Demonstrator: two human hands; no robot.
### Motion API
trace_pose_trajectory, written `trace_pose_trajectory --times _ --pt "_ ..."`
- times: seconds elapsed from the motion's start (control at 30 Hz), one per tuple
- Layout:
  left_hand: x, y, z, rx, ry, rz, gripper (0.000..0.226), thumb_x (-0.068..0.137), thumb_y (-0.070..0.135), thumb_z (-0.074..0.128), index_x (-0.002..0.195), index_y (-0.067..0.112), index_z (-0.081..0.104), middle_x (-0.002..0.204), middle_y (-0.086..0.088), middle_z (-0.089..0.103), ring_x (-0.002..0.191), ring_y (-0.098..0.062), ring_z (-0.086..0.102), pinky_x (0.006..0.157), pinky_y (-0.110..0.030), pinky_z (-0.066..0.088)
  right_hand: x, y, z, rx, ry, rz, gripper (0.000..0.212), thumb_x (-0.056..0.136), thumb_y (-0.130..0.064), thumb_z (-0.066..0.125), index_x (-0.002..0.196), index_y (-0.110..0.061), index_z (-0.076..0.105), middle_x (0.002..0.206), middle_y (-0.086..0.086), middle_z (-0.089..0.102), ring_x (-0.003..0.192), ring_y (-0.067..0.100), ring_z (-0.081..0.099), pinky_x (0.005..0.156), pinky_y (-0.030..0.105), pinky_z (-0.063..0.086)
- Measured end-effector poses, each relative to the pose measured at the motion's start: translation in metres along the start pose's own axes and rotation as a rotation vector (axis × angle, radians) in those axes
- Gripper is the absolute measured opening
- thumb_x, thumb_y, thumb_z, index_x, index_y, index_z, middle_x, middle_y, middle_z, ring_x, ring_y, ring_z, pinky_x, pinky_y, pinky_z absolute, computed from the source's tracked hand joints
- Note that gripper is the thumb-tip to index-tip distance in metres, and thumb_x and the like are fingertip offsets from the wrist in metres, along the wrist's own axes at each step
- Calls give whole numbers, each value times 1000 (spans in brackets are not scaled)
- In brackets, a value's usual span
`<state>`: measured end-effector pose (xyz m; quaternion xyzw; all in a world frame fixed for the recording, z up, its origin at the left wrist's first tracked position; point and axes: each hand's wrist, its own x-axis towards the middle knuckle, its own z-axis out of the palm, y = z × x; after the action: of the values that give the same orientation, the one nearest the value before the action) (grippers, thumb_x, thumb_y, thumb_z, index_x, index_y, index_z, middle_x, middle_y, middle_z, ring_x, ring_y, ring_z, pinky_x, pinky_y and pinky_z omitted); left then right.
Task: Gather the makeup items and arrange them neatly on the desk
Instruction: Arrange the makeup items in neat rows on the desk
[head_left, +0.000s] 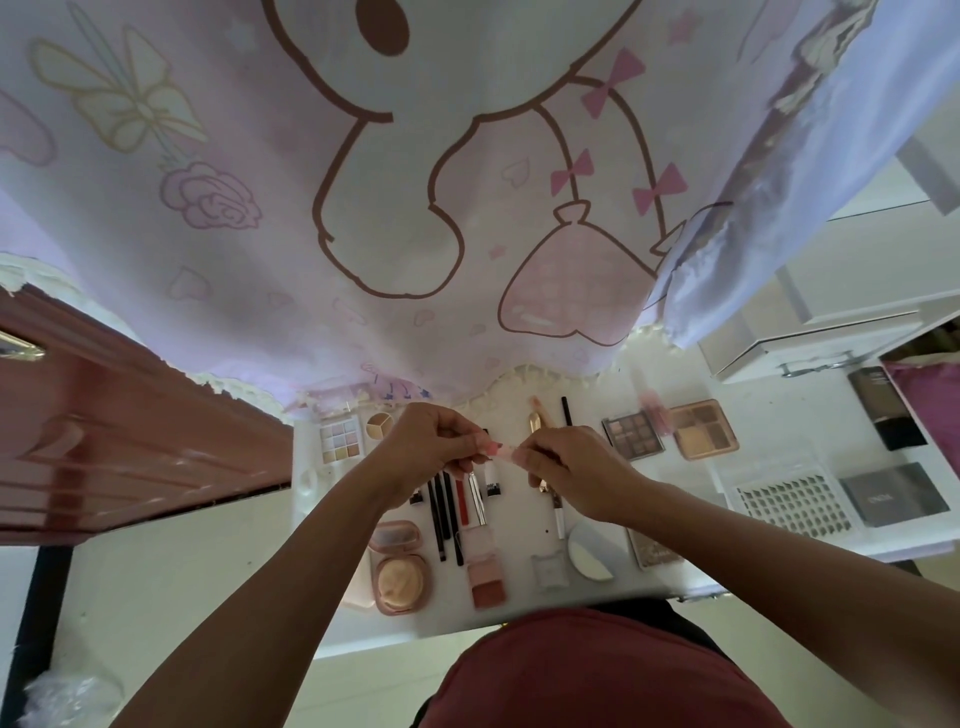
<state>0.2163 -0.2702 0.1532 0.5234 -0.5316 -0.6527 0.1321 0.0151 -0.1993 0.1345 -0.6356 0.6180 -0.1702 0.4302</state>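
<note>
both hands meet above the white tabletop (519, 525), each grip pinching one end of a small pink tube (503, 451): the left hand (431, 441) on its left end, the right hand (569, 467) on its right. below it lie dark pencils (440, 514), an open powder compact (400, 574), a blush palette (487, 584) and a white sponge (587, 558). an eyeshadow palette (632, 434) sits further right.

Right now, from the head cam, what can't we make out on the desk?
Head view only:
pink item between left hand and right hand: mostly covered by fingers, type unclear.
Pencils: top ends hidden under left hand.
Grey box: print too small.
Pink object beside brown palette: blurred.
</note>
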Motion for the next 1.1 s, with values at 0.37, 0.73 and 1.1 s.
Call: trace_pose_trajectory --times 0.37,0.73,1.1 --pt "-2 3 0 37 -8 10 16 83 9 72 92 -4 73 73 -12 71 58 -12 61 54 -19 50 -1 -20 0 -291 -80 -103 33 105 -38 33 102 -14 56 69 0 58 57 11 50 70 26 26" --pt "0 -3 4 -16 -10 -15 27 75 15 76 94 -4 72 84 -20 72 68 -19 64 60 -22 53 -4 2 1 -309 14 -132 40 98 -55 42 117 -24 57 72 -12 57 71 19 62 67 30 41" --pt "2 -29 5 -314 64 -137 27 70 2 77 93 -8 67 86 -21 66 71 -24 64 64 -25 58 -9 36 -11 227 -2 142 18 99 -18 49 91 -19 65 68 -7 57 61 8 50 59 27 41"
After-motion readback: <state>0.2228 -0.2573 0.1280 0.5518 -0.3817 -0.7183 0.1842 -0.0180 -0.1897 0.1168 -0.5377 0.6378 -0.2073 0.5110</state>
